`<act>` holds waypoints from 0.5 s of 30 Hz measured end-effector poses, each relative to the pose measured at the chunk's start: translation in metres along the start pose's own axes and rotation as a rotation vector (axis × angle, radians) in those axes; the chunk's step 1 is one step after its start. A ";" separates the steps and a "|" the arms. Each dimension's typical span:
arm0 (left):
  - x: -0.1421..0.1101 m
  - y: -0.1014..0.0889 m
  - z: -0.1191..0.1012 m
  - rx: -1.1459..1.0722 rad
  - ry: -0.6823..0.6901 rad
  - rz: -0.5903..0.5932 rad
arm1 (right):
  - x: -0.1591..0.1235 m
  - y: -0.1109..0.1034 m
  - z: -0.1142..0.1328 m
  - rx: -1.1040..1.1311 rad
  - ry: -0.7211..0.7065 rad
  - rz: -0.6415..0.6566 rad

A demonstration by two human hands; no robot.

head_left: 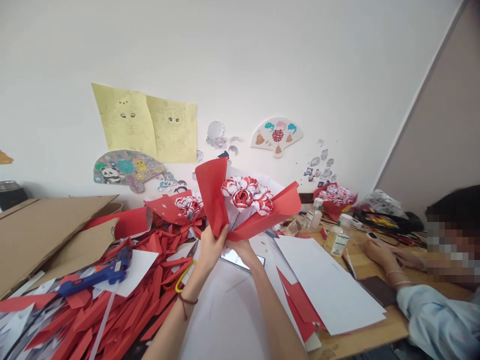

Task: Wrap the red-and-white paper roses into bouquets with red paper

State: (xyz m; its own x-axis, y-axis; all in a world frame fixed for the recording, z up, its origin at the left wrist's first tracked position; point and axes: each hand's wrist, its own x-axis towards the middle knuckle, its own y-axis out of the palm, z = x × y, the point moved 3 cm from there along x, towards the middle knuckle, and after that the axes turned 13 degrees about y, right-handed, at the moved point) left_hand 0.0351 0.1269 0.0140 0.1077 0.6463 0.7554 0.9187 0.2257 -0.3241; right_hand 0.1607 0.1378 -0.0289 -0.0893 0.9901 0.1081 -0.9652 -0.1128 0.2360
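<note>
Taking the bouquet (247, 197) at mid-view as my clock's centre, I have a stiff red wrapper (212, 192) flaring out like a funnel around a tight cluster of paper flowers (243, 197), their layered white petals edged in red. My left hand (213, 245) is closed on the gathered base. My right hand (240, 250) is at the same base, but the wrapper hides its fingers, so I cannot tell how they are set.

At 3 o'clock, near the back, two clear bottles with white caps stand on the wooden table; I can't make out how full they are. Beyond them a third-party bouquet (337, 195), also in red, holds similar blooms, and another wrapped bunch (187, 206) leans at 9 o'clock.

A phone (230, 257) lies at 6 o'clock, partly covered by my right wrist. Towards 5, smooth white sheets (330, 285) overlap red paper (300, 310). At 4, a co-worker's hand (378, 252) rests on the table. At 8, a blue glue gun (95, 275) lies across a tangled heap of red strips (112, 320), crowding my left side; flat brown cardboard (48, 230) sits at 9.
</note>
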 end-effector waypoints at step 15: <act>-0.010 0.000 -0.022 0.155 0.316 0.356 | -0.032 0.000 0.026 -0.613 -0.162 -0.071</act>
State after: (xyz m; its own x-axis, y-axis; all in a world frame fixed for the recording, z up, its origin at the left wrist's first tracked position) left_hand 0.0421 0.1044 0.0190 0.5365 0.4555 0.7104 0.7394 0.1521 -0.6559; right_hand 0.1697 0.1038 -0.0076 -0.0282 0.9627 0.2689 -0.9372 0.0681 -0.3419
